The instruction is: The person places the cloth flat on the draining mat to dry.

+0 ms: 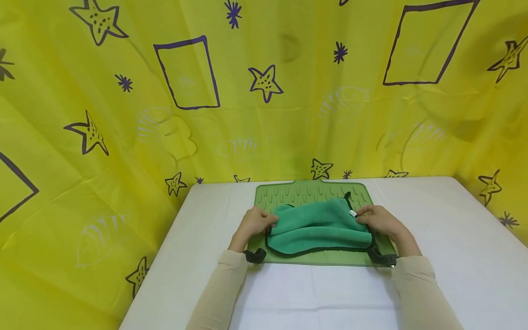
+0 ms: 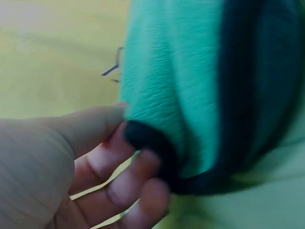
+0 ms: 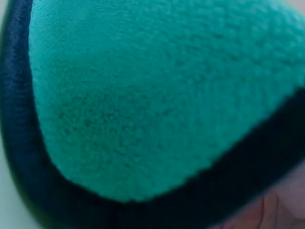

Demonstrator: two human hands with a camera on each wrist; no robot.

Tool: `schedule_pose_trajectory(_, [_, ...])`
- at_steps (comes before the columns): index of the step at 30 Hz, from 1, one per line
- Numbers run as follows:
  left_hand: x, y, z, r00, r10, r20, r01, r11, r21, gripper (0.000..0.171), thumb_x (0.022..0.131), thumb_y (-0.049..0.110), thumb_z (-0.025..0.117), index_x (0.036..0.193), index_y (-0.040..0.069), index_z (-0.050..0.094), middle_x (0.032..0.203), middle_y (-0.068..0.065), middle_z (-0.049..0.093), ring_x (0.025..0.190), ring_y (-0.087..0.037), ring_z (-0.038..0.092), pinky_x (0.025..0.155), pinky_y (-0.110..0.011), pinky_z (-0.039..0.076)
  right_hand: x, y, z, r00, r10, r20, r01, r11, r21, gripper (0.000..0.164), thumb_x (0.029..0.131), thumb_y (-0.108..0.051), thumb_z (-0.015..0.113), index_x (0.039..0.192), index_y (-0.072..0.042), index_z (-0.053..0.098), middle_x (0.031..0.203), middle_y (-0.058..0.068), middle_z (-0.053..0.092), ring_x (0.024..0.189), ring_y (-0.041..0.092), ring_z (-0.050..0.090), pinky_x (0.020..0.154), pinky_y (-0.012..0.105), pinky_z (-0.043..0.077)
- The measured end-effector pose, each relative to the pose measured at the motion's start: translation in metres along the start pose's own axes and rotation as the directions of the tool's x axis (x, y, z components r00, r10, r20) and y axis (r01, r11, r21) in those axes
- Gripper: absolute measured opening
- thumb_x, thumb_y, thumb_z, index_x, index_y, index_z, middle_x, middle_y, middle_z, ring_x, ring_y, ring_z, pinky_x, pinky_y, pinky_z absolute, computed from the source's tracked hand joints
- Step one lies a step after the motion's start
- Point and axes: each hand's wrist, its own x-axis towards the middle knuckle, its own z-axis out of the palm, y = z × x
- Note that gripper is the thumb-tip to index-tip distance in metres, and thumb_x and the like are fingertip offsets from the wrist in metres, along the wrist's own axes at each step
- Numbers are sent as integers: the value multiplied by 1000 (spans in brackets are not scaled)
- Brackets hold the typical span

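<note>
A green cloth [image 1: 317,217] with dark edging is held folded above a green ridged mat [image 1: 274,195]. My left hand [image 1: 253,222] pinches the cloth's left edge between thumb and fingers. In the left wrist view, the left thumb and forefinger of that hand [image 2: 35,167] grip the cloth [image 2: 157,67] at a dark-bound corner. On the far side, my right hand [image 1: 381,220] pinches the right edge beside a small white tag [image 1: 353,213]. The right wrist view is filled by the cloth [image 3: 143,105], its rounded dark border hiding most of the right hand [image 3: 293,195].
Beneath the mat is a table with a white cover [image 1: 288,293]. A yellow curtain [image 1: 297,128] printed with stars and squares hangs behind the table and along both sides. Black wrist-camera mounts [image 1: 256,256] jut out close to the mat's near corners.
</note>
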Motion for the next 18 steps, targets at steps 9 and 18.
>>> schedule_pose_trajectory(9, [3,5,14,995,-53,-86,61,994,92,38,83,30,86,108,7,69,107,-14,72,92,-26,64,75,-38,52,5,-3,7,993,-36,-109,23,993,-118,43,107,-26,50,110,12,70,98,26,67,89,31,59,71,34,44])
schedule_pose_trajectory(18, [-2,9,6,999,-39,27,37,997,61,39,83,24,86,109,0,70,103,-18,75,93,-26,68,82,-38,55,2,5,1,991,38,-130,-30,998,58,26,100,-18,55,101,5,68,80,8,60,73,19,52,63,31,45])
